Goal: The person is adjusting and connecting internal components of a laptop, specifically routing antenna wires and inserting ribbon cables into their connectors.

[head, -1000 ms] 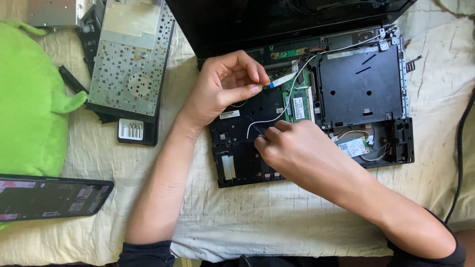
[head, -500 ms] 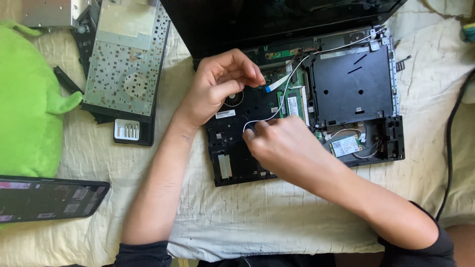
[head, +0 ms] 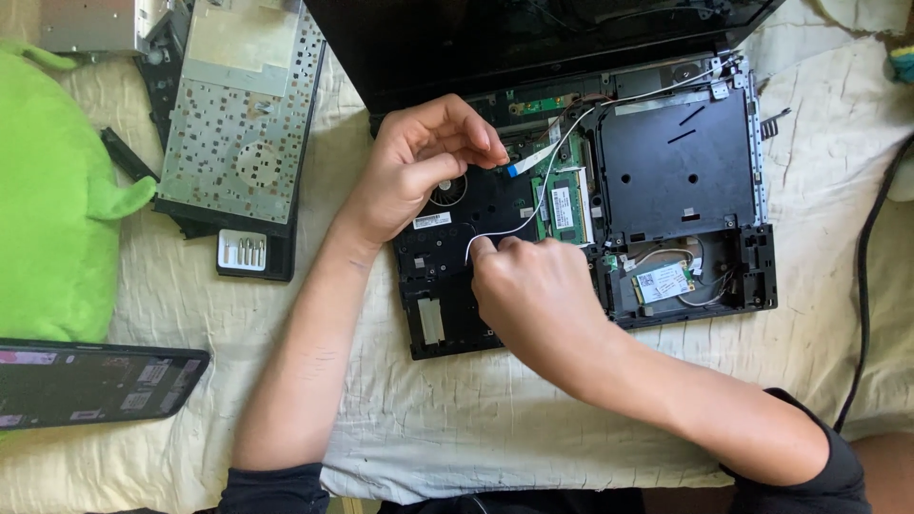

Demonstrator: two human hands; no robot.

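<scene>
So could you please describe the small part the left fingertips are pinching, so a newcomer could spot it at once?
Start at the opened laptop base on the cloth. Just left of its green memory module, the left hand pinches a flat ribbon cable. Unlike the thin round white wire beside it, it is a broad white strip with a blue tip.

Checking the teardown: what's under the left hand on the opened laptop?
Under the left hand, the laptop base shows part of a round fan; its fingertips pinch a flat ribbon cable. The rest of the fan is covered.
</scene>
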